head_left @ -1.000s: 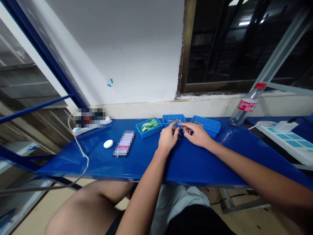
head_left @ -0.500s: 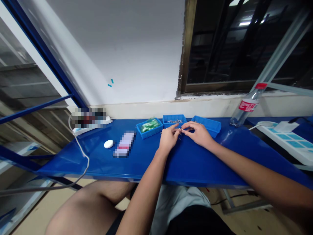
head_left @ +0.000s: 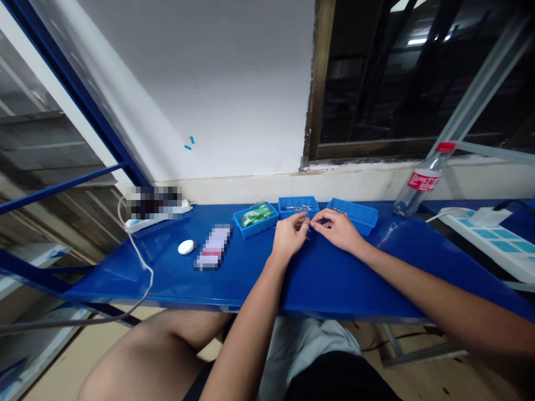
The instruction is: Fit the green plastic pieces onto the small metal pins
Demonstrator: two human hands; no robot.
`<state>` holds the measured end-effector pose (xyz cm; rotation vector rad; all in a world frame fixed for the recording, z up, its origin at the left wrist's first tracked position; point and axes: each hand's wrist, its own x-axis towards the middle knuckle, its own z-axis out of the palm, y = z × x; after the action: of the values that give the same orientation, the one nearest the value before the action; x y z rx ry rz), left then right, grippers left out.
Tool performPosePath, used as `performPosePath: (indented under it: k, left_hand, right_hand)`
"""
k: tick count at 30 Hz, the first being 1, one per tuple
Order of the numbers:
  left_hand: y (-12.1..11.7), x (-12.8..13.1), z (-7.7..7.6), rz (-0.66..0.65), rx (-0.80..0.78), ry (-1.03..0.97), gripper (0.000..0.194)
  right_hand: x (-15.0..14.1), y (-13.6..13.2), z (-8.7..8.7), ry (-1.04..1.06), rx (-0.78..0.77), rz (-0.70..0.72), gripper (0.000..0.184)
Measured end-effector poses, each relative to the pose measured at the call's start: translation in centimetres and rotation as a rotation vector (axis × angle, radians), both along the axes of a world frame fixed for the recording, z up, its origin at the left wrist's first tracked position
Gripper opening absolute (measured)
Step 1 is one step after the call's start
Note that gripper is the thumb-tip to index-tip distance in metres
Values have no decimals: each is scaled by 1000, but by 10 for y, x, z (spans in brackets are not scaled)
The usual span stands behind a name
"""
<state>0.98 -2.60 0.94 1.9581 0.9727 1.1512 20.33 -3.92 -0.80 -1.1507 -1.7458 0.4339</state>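
My left hand [head_left: 289,235] is closed in a pinch, with a thin, shiny metal piece [head_left: 308,238] jutting below its fingertips. My right hand [head_left: 339,228] meets it from the right, thumb and forefinger pinched against the same spot; what those fingers grip is too small to make out. Behind the hands is a blue bin [head_left: 298,200] of slim metal pieces. A second blue bin [head_left: 358,217], partly covered by my right hand, has small metal parts at its left end. Left of my left hand, a third blue bin [head_left: 259,227] contains green plastic packets [head_left: 258,213].
A blurred-out phone-like slab [head_left: 214,248] and a white oval object [head_left: 186,247] lie left on the blue table [head_left: 251,278]. A clear bottle [head_left: 424,181] with a red cap stands at right, near a white power strip [head_left: 497,239]. A cable [head_left: 146,267] crosses the left edge.
My right fingertips have shifted slightly and bunched closer together, and my left fingers have curled a little more. The bins and other objects stay put.
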Motion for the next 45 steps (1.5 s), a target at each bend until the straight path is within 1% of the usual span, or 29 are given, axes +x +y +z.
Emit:
performPosePath:
  k: [3, 5, 7, 10, 12, 15, 17, 21, 26, 29, 32, 34, 36, 39, 42, 45]
  left_hand:
    - [0, 0, 0, 6, 12, -3, 17]
    - [2, 0, -1, -2, 1, -25, 13]
    - [4, -1, -3, 1, -13, -67, 11]
    - [5, -1, -5, 9, -8, -87, 15]
    - [5, -2, -6, 6, 8, -38, 17]
    - [4, -3, -7, -2, 25, 48, 19]
    - [3, -3, -8, -12, 35, 56, 18]
    - [5, -2, -7, -20, 13, -60, 15]
    - [10, -1, -9, -8, -83, -257, 30]
    - [11, 0, -10, -11, -105, -329, 36]
    - [11, 0, -10, -51, -126, -339, 39]
    - [9, 0, -7, -55, -118, -300, 41]
    - [6, -1, -4, -20, -70, -213, 39]
    - [2, -3, -2, 60, 69, 7, 28]
    - [1, -4, -3, 128, 183, 214, 16]
    - [2, -5, -6, 184, 206, 265, 16]
  right_hand:
    - [0, 0, -1, -85, 19, 14, 17]
    - [-1, 0, 0, -132, 33, 20, 17]
    - [-1, -1, 1, -133, 33, 8, 20]
    - [-2, -2, 2, -59, -6, -25, 22]
    - [-2, -2, 3, -24, -31, -19, 22]
    - [-2, -3, 4, -63, -18, 6, 22]
    - [-2, -4, 6, -90, -3, -8, 23]
    - [0, -4, 8, -55, -49, -33, 27]
    - [0, -2, 1, 36, -155, 39, 33]
    - [-1, 0, -4, -5, -147, 79, 31]
    - [-2, 0, -6, -35, -155, 91, 29]
    - [-1, 0, -6, -24, -188, 112, 28]
    - [-1, 1, -5, 12, -213, 125, 30]
    - [0, 4, -6, 116, -225, 99, 35]
    - [1, 11, -7, 250, -234, 55, 41]
    - [1, 22, -6, 352, -267, 15, 45]
